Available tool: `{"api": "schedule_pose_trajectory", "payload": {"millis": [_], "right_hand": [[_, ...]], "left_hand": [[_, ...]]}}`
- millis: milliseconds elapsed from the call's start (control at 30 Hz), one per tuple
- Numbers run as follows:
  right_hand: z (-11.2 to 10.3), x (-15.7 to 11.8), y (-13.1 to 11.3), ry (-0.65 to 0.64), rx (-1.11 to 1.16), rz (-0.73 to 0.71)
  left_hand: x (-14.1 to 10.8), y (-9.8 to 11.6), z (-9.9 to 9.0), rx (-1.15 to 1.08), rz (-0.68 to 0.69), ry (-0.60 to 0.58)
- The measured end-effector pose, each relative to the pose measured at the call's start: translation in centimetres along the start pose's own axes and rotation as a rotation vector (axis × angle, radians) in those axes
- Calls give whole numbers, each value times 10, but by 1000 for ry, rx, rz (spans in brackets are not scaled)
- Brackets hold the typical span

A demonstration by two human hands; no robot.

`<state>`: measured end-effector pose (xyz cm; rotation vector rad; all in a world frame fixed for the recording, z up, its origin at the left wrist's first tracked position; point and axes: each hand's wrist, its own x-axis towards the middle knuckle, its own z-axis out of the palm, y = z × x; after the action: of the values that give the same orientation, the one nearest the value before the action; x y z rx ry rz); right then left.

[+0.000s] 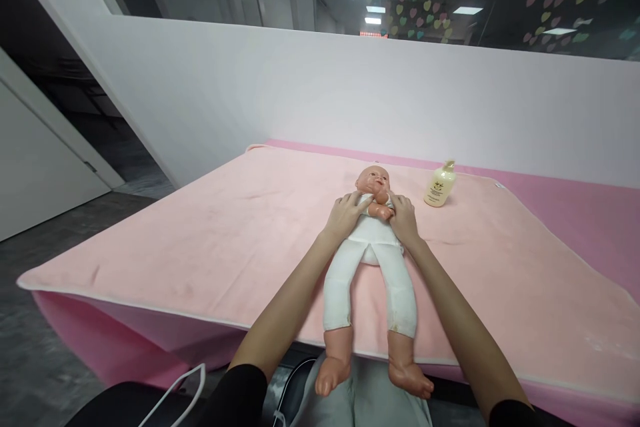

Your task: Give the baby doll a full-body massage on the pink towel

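- The baby doll [373, 230], in a white suit, lies face-up on a pale pink blanket [200, 240], head toward the wall and feet overhanging the near edge; this orientation seems chosen so its front faces the seated person.
- The person's left hand [345, 215] is partly curled at one side of the doll's chest, thumb laid inward; the right hand [405, 219] is similarly curved at the opposite side. Both touch it, perhaps to steady it evenly, but how firmly they hold cannot be told.
- The doll's forearms are bent across its chest, between the hands.
- A cream pump bottle [439, 190] stands upright beyond the right hand, probably placed there to stay reachable without crowding the doll.
- Behind, a white partition wall [300, 87] backs the pink-covered table [575, 213].
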<state>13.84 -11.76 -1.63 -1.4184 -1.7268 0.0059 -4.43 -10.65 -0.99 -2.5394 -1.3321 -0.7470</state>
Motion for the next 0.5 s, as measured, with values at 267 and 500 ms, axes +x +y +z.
{"api": "schedule_pose_trajectory", "payload": {"millis": [267, 500], "right_hand": [[3, 3, -2, -118, -260, -63], [6, 3, 14, 25, -37, 19]], "left_hand": [[-1, 9, -6, 82, -9, -16], [0, -3, -5, -124, -198, 84]]}}
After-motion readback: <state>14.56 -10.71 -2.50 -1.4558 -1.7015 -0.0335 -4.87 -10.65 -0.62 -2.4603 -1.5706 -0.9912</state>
